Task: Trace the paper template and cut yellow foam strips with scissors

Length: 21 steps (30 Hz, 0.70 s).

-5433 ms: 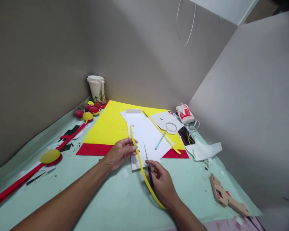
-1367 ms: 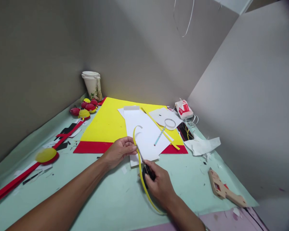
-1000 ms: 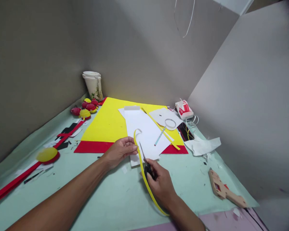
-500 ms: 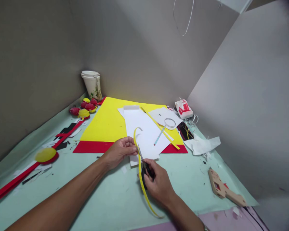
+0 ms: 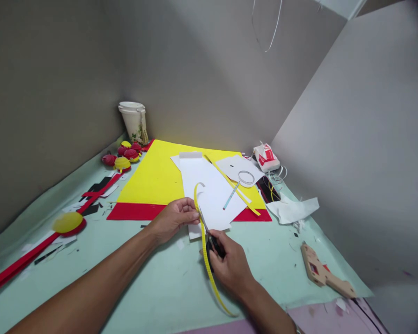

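Note:
Between the fingers and thumb of my left hand point(image 5: 177, 218) is a narrow yellow strip point(image 5: 211, 274) with fine cuts along its edge. Its upper end curls over, and its long lower end hangs down in a curve toward the table's front. My right hand point(image 5: 231, 262) is wrapped round the black handles of a pair of scissors point(image 5: 216, 247). The blades point up and left and lie against the strip's edge, just beside my left fingertips. Under both hands' far side lies white paper point(image 5: 209, 185), resting on a yellow sheet point(image 5: 153, 176) and a red sheet point(image 5: 135, 212).
A glue gun point(image 5: 325, 273) lies at the right. A pencil point(image 5: 231, 195) and a ring point(image 5: 246, 177) rest on the papers. Crumpled tissue point(image 5: 294, 209) is nearby. At left are a red strip with a yellow disc point(image 5: 68, 223), red-and-yellow ornaments point(image 5: 122, 163) and a white bucket point(image 5: 134, 123).
Both hands stay nearly in place on the strip and the scissors. The view has shifted very slightly; nothing has been let go.

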Available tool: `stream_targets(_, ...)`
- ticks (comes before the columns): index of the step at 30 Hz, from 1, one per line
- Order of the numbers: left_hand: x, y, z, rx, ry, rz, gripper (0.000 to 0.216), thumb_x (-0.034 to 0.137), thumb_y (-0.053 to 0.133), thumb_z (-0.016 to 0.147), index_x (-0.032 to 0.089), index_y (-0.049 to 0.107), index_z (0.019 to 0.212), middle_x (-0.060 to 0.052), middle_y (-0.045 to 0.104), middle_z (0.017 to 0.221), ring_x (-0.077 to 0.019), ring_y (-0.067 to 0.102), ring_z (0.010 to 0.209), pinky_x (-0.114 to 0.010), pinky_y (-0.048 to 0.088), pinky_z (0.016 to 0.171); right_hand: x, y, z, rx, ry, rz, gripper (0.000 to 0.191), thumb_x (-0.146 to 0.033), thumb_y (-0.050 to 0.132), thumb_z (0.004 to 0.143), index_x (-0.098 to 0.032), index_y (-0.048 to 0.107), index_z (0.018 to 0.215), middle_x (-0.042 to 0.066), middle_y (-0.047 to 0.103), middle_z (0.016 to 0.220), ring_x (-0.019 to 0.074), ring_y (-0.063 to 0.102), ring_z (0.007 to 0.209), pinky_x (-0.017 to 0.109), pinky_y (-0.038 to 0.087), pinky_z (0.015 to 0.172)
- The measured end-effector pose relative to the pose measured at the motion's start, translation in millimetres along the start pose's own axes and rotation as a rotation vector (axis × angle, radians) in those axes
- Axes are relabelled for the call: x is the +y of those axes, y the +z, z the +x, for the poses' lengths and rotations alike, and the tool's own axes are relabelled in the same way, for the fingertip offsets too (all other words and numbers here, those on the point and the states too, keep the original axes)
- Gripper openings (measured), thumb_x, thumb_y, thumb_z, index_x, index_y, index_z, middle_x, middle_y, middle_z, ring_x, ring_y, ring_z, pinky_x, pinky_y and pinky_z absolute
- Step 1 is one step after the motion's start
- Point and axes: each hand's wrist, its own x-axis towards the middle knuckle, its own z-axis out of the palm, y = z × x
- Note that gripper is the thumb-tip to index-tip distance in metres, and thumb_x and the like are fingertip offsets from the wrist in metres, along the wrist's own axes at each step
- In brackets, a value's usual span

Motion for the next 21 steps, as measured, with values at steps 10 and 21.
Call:
stream_targets(10,3.2,2.8,-1.9,0.020,-0.030,-0.020,0.028,0.020,0.084,0.064,0.014,0.060,0.078,0.002,0.064,0.070,-0.0080,0.061,0.065,-0.020,0.052,0.068,0.3,-0.7,-0.4,0.005,-0.029,-0.025,0.038,-0.015,0.051,0.073,-0.017,0.064,0.109,0.002,0.070,0.080,0.0138,0.061,0.061,0.020,0.049,0.061)
stream_targets(21,2.3,0.5,-1.4,0.014,-0.049,-0.023,0.025,0.019,0.083,0.065,0.014,0.062,0.079,0.001,0.065,0.071,-0.0085,0.062,0.066,-0.021,0.052,0.069,2.8,0.8,-1.5,0.023,0.008,-0.017,0.041,-0.012,0.053,0.073,-0.018,0.064,0.112,0.004,0.073,0.089,0.0168,0.067,0.070,0.024,0.053,0.070)
